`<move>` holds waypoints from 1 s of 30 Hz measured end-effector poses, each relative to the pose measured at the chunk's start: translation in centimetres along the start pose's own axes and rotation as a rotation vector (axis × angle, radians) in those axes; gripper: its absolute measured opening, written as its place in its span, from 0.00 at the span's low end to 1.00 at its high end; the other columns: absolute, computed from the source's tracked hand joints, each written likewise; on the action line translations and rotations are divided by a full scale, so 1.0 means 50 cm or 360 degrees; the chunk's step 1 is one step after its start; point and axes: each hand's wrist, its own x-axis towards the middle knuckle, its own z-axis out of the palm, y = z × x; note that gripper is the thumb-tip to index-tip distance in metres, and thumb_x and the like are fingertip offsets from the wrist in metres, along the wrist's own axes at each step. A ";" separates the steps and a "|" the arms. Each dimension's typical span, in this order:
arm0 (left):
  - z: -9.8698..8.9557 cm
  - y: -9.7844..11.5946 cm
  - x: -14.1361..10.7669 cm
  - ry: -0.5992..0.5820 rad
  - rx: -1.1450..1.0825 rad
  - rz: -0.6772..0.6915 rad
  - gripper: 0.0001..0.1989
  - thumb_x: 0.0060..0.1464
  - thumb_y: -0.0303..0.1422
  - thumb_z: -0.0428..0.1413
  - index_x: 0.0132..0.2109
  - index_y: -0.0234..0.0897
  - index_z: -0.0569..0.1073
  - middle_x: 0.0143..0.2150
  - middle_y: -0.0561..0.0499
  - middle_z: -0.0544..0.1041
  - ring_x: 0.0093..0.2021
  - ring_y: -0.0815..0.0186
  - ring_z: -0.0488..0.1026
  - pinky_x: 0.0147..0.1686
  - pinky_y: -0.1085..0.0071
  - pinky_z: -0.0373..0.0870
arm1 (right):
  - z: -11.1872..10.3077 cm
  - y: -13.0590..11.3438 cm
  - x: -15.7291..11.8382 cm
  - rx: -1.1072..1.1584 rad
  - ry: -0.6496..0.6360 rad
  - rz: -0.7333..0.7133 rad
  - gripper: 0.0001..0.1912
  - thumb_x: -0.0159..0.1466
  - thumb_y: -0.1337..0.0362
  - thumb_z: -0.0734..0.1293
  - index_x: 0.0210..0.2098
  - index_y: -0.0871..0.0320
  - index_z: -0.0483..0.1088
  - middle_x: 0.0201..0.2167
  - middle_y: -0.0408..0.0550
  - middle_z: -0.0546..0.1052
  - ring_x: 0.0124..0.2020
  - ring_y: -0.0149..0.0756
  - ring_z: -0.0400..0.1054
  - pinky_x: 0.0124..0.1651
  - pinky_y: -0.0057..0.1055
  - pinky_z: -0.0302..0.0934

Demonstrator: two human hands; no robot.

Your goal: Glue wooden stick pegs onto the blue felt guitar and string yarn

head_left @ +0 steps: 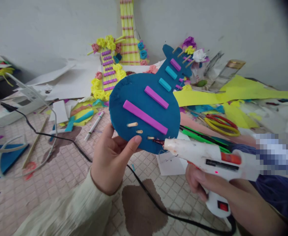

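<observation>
My left hand (114, 154) grips the lower edge of a blue toy guitar (134, 93), thumb on its face and fingers behind. Purple and turquoise strips cross the guitar's front, and several short wooden pegs (132, 124) stick out near its bottom end. Wrapped round the handle of a white hot glue gun (198, 152) is my right hand (220, 186). The gun's dark nozzle tip meets the guitar's face beside the rightmost low peg; whether it touches the peg I cannot tell.
Behind lean yellow toy guitars (127, 39) with paper flowers. Red and yellow scissors (221, 124), green-handled tools (198, 136) and yellow paper (242, 90) lie right. A black cord (146, 186) crosses the table under my hands. A white marker (94, 126) and power strip (18, 106) lie left.
</observation>
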 end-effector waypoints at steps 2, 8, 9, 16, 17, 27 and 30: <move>0.001 0.001 0.000 0.0011 0.0015 0.0015 0.21 0.46 0.28 0.58 0.48 0.40 0.63 0.35 0.51 0.78 0.32 0.63 0.77 0.27 0.73 0.77 | -0.002 0.002 0.000 -0.0034 0.0005 0.0012 0.21 0.55 0.47 0.60 0.17 0.57 0.66 0.13 0.44 0.66 0.15 0.30 0.60 0.17 0.26 0.55; 0.004 0.001 0.000 0.0014 -0.0002 0.0043 0.19 0.47 0.27 0.58 0.46 0.40 0.63 0.35 0.52 0.78 0.33 0.64 0.77 0.26 0.76 0.76 | -0.002 0.002 0.004 0.0060 -0.0101 -0.0030 0.16 0.56 0.50 0.62 0.24 0.57 0.70 0.17 0.44 0.69 0.17 0.30 0.62 0.19 0.26 0.58; 0.004 0.000 0.000 0.0022 -0.0010 0.0041 0.19 0.46 0.27 0.58 0.46 0.40 0.63 0.35 0.52 0.78 0.32 0.64 0.77 0.26 0.76 0.76 | 0.001 0.000 0.005 0.0120 -0.0095 -0.0068 0.15 0.56 0.51 0.62 0.25 0.57 0.70 0.18 0.44 0.70 0.17 0.30 0.62 0.19 0.26 0.58; 0.004 -0.008 0.003 0.0061 -0.0077 0.0000 0.21 0.45 0.29 0.59 0.46 0.37 0.63 0.35 0.50 0.78 0.32 0.63 0.77 0.27 0.73 0.77 | 0.011 -0.007 0.020 0.0325 -0.0122 -0.0216 0.15 0.58 0.54 0.61 0.25 0.58 0.70 0.21 0.45 0.71 0.17 0.27 0.61 0.21 0.26 0.55; 0.004 -0.009 0.003 0.0066 -0.0089 -0.0010 0.20 0.44 0.29 0.60 0.46 0.37 0.63 0.34 0.50 0.78 0.32 0.63 0.77 0.28 0.72 0.77 | 0.009 -0.006 0.023 0.0417 -0.0195 -0.0221 0.15 0.58 0.54 0.61 0.25 0.58 0.70 0.22 0.45 0.72 0.17 0.27 0.61 0.22 0.26 0.55; 0.000 -0.031 0.027 0.0224 -0.0390 -0.0301 0.27 0.38 0.30 0.63 0.47 0.39 0.63 0.32 0.53 0.77 0.32 0.65 0.76 0.30 0.71 0.75 | -0.045 -0.008 0.063 0.1388 -0.0088 -0.0353 0.14 0.52 0.52 0.63 0.23 0.57 0.70 0.23 0.44 0.71 0.13 0.26 0.60 0.16 0.25 0.51; -0.009 -0.047 0.044 0.0340 -0.0479 -0.0338 0.25 0.36 0.28 0.64 0.44 0.39 0.65 0.31 0.54 0.76 0.31 0.66 0.76 0.31 0.71 0.74 | -0.054 -0.008 0.078 0.1517 -0.0017 -0.0289 0.14 0.51 0.52 0.63 0.25 0.56 0.70 0.25 0.43 0.71 0.13 0.28 0.61 0.15 0.26 0.51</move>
